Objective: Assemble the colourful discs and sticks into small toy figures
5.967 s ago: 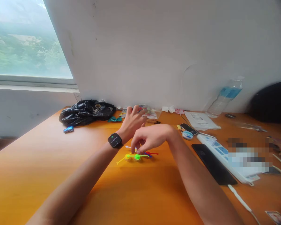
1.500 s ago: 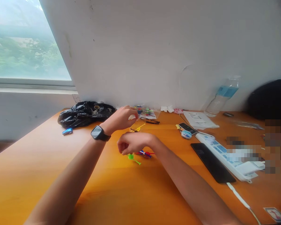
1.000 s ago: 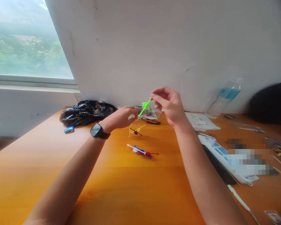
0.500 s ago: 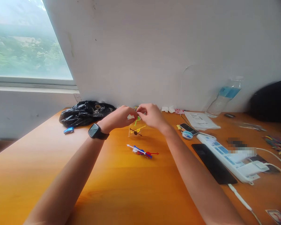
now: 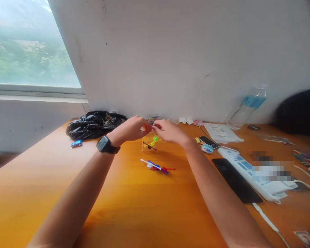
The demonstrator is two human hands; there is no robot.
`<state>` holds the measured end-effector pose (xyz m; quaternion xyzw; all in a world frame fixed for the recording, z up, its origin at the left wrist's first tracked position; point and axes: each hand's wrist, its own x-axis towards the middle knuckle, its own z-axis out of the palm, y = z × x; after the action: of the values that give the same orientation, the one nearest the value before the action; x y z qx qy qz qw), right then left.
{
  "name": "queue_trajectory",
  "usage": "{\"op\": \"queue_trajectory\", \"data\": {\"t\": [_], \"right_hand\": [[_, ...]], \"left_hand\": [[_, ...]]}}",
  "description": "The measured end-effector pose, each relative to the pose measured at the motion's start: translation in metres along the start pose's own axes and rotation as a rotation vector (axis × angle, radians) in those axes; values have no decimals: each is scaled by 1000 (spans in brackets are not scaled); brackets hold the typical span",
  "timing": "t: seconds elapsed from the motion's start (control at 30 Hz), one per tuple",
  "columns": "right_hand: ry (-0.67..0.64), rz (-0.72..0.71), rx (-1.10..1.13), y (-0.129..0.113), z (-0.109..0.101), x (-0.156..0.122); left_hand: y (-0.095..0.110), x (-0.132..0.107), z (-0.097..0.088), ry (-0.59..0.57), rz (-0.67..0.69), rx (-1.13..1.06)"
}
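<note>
Above the far part of the wooden table (image 5: 124, 213), my left hand (image 5: 131, 131) and my right hand (image 5: 167, 131) meet fingertip to fingertip. Both are closed in a pinch around something tiny and pale that I cannot make out. Just below my right fingers is a small bright-green plastic piece (image 5: 155, 138); whether it hangs from them or rests on the pieces beneath is unclear. Under it stand yellow and black arrow-shaped pieces (image 5: 149, 146). Nearer to me lies a cluster of white, blue and red arrow-shaped pieces (image 5: 157, 167).
At the back left lies a black plastic bag (image 5: 93, 125) with a small blue packet (image 5: 76, 143) before it. On the right are a black phone (image 5: 235, 181), a white power strip (image 5: 248, 172) with cables, a clear bottle (image 5: 248, 108) and a white plastic package (image 5: 222, 132).
The green piece has moved lower and slightly right, down by the yellow and black pieces. My right hand has dropped a little; my left hand has barely moved.
</note>
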<state>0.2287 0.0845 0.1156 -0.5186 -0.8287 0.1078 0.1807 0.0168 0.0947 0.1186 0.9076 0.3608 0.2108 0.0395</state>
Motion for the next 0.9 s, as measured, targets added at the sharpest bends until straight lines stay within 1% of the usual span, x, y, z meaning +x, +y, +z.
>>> {"op": "queue_trajectory", "data": {"t": [0.1,0.17,0.23,0.33,0.37,0.47,0.5,0.6,0.7,0.77,0.83,0.9], "right_hand": [[-72,-4,-31,4,-8,-3],[-78,-11,-32,5,-13,-5],[-38,-24,-33,4,-15,-7],[116,-67,-43,1,-16,-8],[140,-80,-45,0,-16,-7],[108,-83,-49,1,-12,-4],[115,-88,-46,1,-11,-3],[220,-137,2,0,-11,-2],[196,-178,60,-1,-12,-3],[235,-204,73,-1,-12,-3],[270,-219,76,0,-10,-2],[216,-218,79,2,-8,0]], "left_hand": [[-4,0,2,17,-17,27],[-5,0,2,45,-33,65],[-4,0,0,92,-50,103],[-1,0,-4,164,-61,108],[0,0,-6,177,-53,94],[-1,-1,-8,180,3,36],[-2,-1,-7,177,24,20],[-3,-1,-5,183,67,-3],[-1,0,-4,234,83,5],[0,0,-4,263,95,16],[-1,0,-4,266,115,33],[-3,-1,-3,248,133,56]]}}
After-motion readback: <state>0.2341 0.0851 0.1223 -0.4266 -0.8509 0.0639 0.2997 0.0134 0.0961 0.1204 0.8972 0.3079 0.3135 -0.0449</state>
